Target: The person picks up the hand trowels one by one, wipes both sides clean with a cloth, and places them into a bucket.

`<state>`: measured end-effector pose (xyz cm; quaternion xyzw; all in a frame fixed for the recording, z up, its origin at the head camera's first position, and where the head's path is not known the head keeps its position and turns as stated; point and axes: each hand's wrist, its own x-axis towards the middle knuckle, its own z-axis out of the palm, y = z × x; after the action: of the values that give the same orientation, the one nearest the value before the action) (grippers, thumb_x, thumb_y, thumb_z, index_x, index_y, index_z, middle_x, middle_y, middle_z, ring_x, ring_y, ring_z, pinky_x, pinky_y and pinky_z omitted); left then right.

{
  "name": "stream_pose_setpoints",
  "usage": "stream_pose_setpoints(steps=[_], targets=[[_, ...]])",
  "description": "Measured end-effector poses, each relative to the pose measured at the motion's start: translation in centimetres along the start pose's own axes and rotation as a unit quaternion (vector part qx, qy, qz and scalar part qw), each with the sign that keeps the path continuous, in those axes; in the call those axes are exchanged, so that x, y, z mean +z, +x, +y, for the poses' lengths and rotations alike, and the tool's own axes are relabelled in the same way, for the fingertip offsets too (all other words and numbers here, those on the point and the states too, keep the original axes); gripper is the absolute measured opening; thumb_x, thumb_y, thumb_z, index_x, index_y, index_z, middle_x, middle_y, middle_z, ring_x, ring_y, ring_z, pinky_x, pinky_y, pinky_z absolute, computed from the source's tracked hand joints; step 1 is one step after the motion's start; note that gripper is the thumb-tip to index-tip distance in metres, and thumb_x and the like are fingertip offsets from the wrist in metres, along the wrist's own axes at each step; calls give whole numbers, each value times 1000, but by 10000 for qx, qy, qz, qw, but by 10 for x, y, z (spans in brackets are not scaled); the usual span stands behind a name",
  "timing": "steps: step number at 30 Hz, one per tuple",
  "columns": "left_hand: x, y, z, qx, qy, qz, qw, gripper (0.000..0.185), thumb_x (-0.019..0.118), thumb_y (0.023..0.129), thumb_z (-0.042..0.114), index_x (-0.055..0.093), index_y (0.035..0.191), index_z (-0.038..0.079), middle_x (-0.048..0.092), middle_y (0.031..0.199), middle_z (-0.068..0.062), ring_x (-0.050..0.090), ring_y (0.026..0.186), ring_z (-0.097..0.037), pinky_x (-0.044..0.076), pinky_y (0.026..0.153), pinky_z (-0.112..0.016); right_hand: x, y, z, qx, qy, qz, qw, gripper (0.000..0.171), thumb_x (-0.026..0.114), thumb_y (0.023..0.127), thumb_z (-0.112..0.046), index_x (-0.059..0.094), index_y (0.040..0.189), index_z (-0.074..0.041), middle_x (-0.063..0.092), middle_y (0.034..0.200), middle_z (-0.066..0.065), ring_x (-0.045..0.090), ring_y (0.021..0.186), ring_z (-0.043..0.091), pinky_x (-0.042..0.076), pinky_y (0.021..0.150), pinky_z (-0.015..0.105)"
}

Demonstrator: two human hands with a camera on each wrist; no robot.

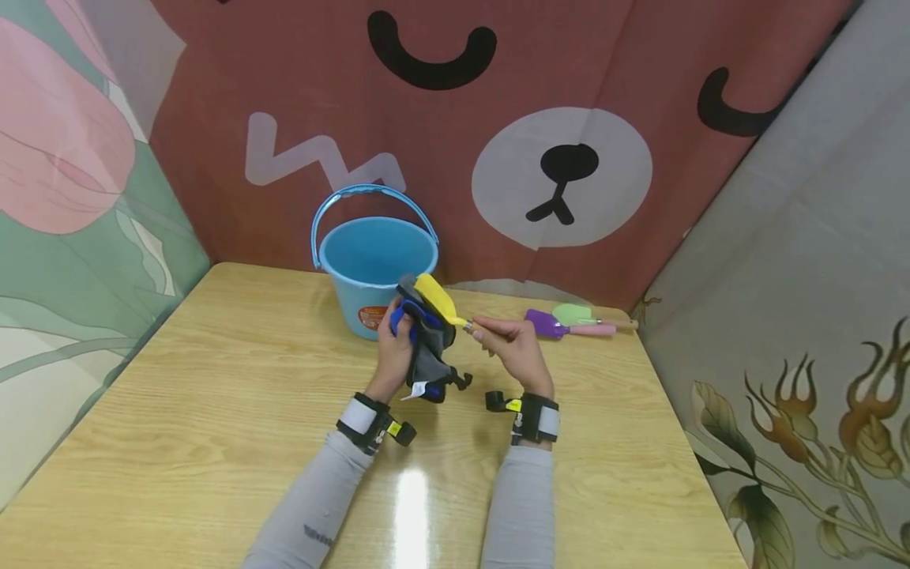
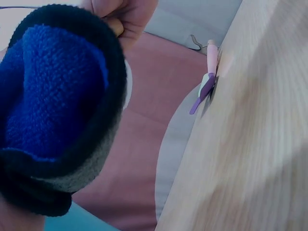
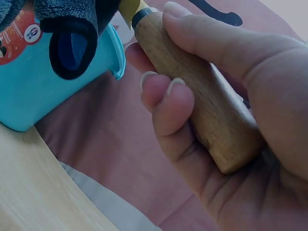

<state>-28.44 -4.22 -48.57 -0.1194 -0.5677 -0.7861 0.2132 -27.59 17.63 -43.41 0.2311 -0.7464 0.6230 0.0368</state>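
Observation:
My left hand (image 1: 393, 344) grips a blue and grey fleece cloth (image 1: 425, 341), held bunched above the table; the left wrist view fills with the cloth (image 2: 53, 110). My right hand (image 1: 513, 349) grips the wooden handle (image 3: 202, 106) of a small trowel whose yellow blade (image 1: 435, 297) lies against the top of the cloth. In the right wrist view my fingers (image 3: 168, 113) curl round the handle, with the cloth (image 3: 72, 24) hanging just beyond it.
A light blue bucket (image 1: 377, 265) with a raised handle stands behind my hands, near the back of the wooden table (image 1: 213, 411). A purple trowel (image 1: 562, 325) and a green one (image 1: 579, 314) lie at the back right. Fabric walls enclose the table.

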Motion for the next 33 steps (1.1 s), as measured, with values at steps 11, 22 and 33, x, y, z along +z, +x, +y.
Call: stream_pose_setpoints(steps=[11, 22, 33], targets=[[14, -7, -4, -664, 389, -581, 9953, 36, 47, 103, 4, 49, 135, -11, 59, 124, -21, 57, 105, -8, 47, 93, -20, -2, -2, 2, 272, -71, -28, 9996, 31, 71, 93, -5, 70, 122, 5, 76, 91, 4, 59, 69, 15, 44, 57, 23], [16, -9, 4, -192, 923, -348, 9949, 26, 49, 95, 7, 56, 113, -11, 57, 100, -10, 54, 89, -11, 47, 80, -21, -6, -4, 5, 464, -39, -287, 9985, 29, 72, 92, -5, 72, 119, 4, 69, 76, 2, 58, 66, 8, 41, 55, 22], [14, -9, 33, -259, 1067, -438, 9930, 27, 51, 95, 6, 54, 115, -12, 56, 103, -10, 52, 93, -11, 46, 83, -23, -7, -5, 8, 476, -15, -328, 9983, 28, 73, 92, -5, 74, 118, 2, 73, 82, 10, 59, 66, 13, 40, 52, 21]])
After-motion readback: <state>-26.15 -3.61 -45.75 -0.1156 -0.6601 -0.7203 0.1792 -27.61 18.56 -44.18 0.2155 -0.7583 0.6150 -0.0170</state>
